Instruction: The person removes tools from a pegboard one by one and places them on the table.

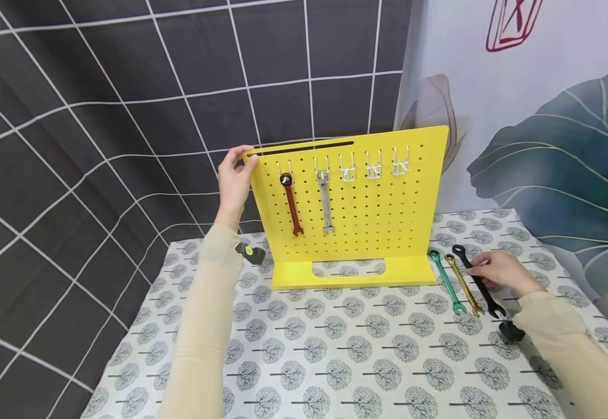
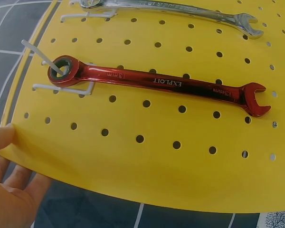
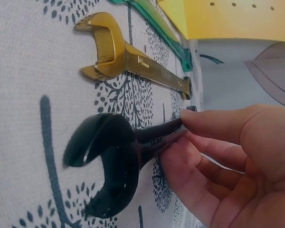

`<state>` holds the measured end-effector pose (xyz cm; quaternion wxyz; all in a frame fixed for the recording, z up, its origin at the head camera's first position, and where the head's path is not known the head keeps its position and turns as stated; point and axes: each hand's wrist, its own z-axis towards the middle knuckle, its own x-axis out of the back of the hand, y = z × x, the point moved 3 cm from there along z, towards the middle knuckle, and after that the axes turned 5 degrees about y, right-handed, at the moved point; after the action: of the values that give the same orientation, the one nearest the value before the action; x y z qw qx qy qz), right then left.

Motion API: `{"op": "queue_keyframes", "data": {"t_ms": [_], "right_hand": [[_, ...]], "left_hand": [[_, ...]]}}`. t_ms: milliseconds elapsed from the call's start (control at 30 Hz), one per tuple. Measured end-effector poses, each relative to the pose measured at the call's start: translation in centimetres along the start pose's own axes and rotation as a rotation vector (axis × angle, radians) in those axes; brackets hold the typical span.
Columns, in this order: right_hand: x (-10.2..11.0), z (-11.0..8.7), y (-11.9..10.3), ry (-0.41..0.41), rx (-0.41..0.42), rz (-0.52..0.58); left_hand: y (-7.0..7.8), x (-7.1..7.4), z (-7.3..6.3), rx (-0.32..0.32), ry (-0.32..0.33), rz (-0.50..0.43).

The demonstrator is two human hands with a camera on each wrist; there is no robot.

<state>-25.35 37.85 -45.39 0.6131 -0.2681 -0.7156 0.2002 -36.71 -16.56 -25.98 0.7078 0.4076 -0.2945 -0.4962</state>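
Note:
A yellow pegboard (image 1: 356,233) stands upright on the table, and my left hand (image 1: 234,183) pinches its upper left corner between thumb and fingers. Two wrenches hang on its hooks: a red one (image 2: 152,83) at the left and a silver one (image 1: 326,203) beside it. At the right, my right hand (image 1: 503,272) pinches the shaft of a black wrench (image 3: 118,152) between thumb and fingers. To its left lie a gold wrench (image 3: 147,66) and a green wrench (image 1: 447,282), side by side with their open jaws toward me.
Three more wire hooks, including the rightmost hook (image 1: 400,166), hold nothing. The table wears a tree-print cloth (image 1: 356,343). Behind stand a dark grid-patterned curtain (image 1: 188,87) and a pale leaf-printed backdrop (image 1: 561,145). The pegboard's base (image 1: 409,270) extends toward me.

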Motion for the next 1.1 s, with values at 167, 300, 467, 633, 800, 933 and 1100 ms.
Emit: {"op": "queue_keyframes", "data": {"t_ms": [167, 300, 467, 633, 800, 933, 1100], "right_hand": [[0.0, 0.2, 0.2, -0.008, 0.006, 0.008], [0.3, 0.3, 0.3, -0.003, 0.026, 0.027], [1.0, 0.4, -0.5, 0.039, 0.062, 0.038], [1.5, 0.6, -1.9, 0.085, 0.109, 0.082], [1.9, 0.4, -3.8, 0.117, 0.171, 0.096], [2.0, 0.3, -5.4, 0.126, 0.204, 0.102], [1.8, 0.4, -7.5, 0.13, 0.233, 0.156]], "left_hand": [[0.1, 0.0, 0.0, 0.016, 0.001, 0.004], [0.2, -0.1, -0.1, 0.027, -0.004, 0.01], [0.2, -0.1, -0.1, 0.02, -0.004, 0.015], [0.2, 0.1, -0.1, 0.013, -0.003, 0.021], [0.2, 0.0, -0.1, 0.013, -0.003, 0.024], [0.1, 0.0, -0.1, 0.024, -0.001, 0.024], [0.1, 0.0, 0.0, 0.035, 0.003, 0.023]]}}
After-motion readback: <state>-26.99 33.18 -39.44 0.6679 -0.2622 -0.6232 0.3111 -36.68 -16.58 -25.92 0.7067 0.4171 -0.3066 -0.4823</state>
